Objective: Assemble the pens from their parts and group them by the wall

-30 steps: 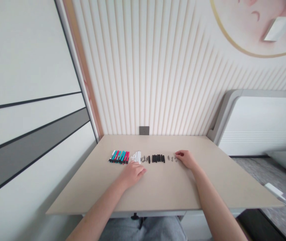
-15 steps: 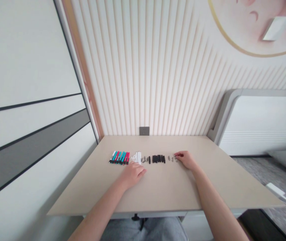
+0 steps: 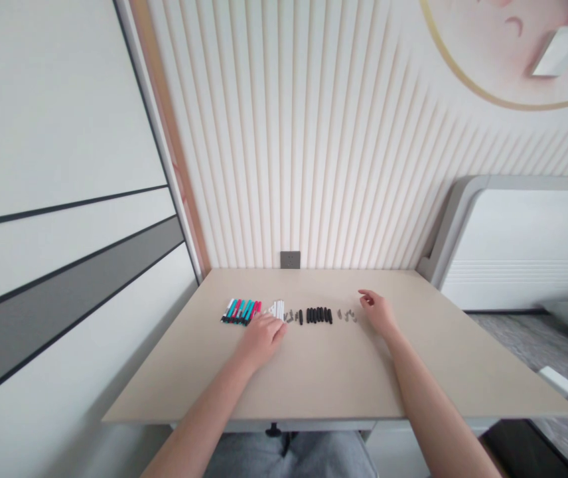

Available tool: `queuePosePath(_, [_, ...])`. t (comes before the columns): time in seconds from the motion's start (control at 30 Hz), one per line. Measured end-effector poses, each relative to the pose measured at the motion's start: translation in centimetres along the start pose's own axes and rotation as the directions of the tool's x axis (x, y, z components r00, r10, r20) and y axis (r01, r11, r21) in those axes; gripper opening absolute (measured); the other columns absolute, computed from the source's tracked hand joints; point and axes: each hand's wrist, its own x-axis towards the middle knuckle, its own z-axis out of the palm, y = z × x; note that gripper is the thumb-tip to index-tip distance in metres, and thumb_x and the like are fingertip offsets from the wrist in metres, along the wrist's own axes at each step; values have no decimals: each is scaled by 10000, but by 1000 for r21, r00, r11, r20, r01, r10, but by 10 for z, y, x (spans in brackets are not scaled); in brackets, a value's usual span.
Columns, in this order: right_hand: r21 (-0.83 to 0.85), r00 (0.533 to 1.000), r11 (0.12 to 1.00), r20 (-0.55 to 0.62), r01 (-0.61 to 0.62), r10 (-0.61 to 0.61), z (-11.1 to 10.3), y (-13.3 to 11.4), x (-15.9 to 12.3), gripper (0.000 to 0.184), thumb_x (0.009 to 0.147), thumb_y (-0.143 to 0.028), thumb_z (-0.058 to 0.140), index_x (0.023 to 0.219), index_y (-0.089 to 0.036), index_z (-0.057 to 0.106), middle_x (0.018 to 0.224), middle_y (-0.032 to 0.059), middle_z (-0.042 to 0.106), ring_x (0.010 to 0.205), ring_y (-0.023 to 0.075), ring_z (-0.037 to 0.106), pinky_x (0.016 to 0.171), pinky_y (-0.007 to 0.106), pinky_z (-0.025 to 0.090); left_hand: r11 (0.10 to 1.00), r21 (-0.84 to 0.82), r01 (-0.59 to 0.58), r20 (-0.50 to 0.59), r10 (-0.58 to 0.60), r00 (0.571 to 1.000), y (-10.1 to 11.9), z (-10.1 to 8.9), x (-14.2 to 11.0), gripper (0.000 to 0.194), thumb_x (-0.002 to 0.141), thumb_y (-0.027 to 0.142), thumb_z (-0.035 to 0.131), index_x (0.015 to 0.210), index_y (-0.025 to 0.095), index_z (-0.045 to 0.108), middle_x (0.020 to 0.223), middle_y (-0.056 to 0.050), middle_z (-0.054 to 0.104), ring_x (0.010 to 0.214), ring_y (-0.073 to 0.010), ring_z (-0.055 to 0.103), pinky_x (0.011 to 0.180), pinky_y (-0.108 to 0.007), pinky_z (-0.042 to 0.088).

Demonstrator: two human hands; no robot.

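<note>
**Right hand** [image 3: 377,313]: we logged this as the one clear change. It had lifted slightly from the tabletop [image 3: 314,378] and drawn back from the small grey pieces [image 3: 348,316] that it had lain just beside. Its fingers [image 3: 366,296] were loosely spread and a little curled, pinching nothing.

**Left hand** [image 3: 262,340]: we found it much as before, low on the tabletop, with its fingers [image 3: 275,326] pressed together and holding nothing. Their tips lay just beside the lower end of the white plastic sticks [image 3: 277,309], though we could not tell whether they touched.

**Row of objects**: we counted these lying flat in one line across the tabletop, nearer its back edge, below a grey wall socket [image 3: 290,259]. From the left came felt-tip markers [image 3: 241,311] with teal, red and black bodies, set side by side at a slant, then the white sticks and a few grey bits [image 3: 290,316]. Next came a lone black piece [image 3: 300,317], standing slightly apart from a tight group of black cylindrical pieces [image 3: 320,315], and finally the small grey pieces.
</note>
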Motion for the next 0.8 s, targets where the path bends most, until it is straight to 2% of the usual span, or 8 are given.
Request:
queuePosePath(0.17, [32, 991, 999, -128, 33, -29, -2, -19, -7, 406, 851, -365, 438, 1091, -149, 684, 930, 105, 723, 788, 223, 642, 757, 332, 472, 957, 40, 288, -279, -267, 923, -29, -18, -1, 269, 992, 262, 373, 867, 182, 598, 831, -91, 662, 820, -254, 587, 774, -384, 443])
queuePosePath(0.27, [56, 985, 993, -147, 102, -93, 2, -34, -15, 380, 857, -380, 447, 1038, -156, 696, 961, 112, 722, 784, 221, 631, 761, 331, 474, 935, 48, 352, -360, -312, 879, -42, -26, -5, 232, 987, 261, 374, 934, 184, 587, 879, -104, 655, 855, -265, 587, 796, -402, 453])
queuePosePath(0.33, [72, 978, 986, -154, 151, -138, 6, -45, -21, 364, 874, -381, 443, 1022, -162, 693, 978, 116, 716, 774, 217, 623, 744, 329, 477, 943, 65, 326, -353, -284, 891, -41, -26, -5, 232, 988, 246, 366, 952, 185, 586, 873, -100, 649, 849, -261, 585, 791, -404, 456])
queuePosePath(0.47, [110, 957, 955, -129, 276, -261, 18, -68, -40, 291, 905, -352, 456, 968, -183, 685, 950, 103, 701, 802, 214, 620, 747, 321, 485, 993, 102, 64, -174, -46, 984, -14, -20, 2, 173, 969, 230, 445, 1019, 179, 603, 944, -89, 655, 908, -237, 593, 831, -376, 458])
queuePosePath(0.53, [153, 913, 900, -91, 407, -398, 26, -78, -51, 241, 922, -300, 463, 955, -188, 674, 940, 97, 687, 847, 215, 624, 770, 325, 493, 988, 100, -117, -61, 124, 990, 3, -18, 7, 122, 937, 254, 532, 1009, 203, 617, 974, -65, 659, 938, -216, 594, 871, -351, 446])
queuePosePath(0.63, [179, 802, 789, 0, 588, -598, 35, -89, -64, 209, 938, -213, 461, 978, -200, 665, 945, 91, 667, 897, 215, 624, 811, 346, 500, 933, 85, -350, 84, 343, 936, 19, -18, 12, 119, 883, 333, 641, 905, 218, 627, 844, -29, 649, 877, -196, 590, 822, -321, 442])
queuePosePath(0.7, [172, 707, 704, 55, 689, -705, 38, -96, -72, 220, 932, -167, 462, 1002, -216, 665, 940, 87, 664, 895, 217, 623, 809, 362, 502, 842, 128, -524, 204, 494, 845, 20, -20, 14, 154, 914, 343, 604, 922, 191, 625, 818, -45, 637, 841, -206, 574, 784, -345, 437])
queuePosePath(0.8, [230, 575, 599, 170, 767, -801, 37, -108, -82, 248, 918, -119, 452, 1021, -228, 650, 920, 82, 659, 846, 210, 619, 745, 349, 507, 783, 148, -605, 235, 566, 790, 9, -22, 15, 155, 934, 320, 574, 893, 180, 627, 766, -39, 617, 784, -199, 559, 720, -344, 426])
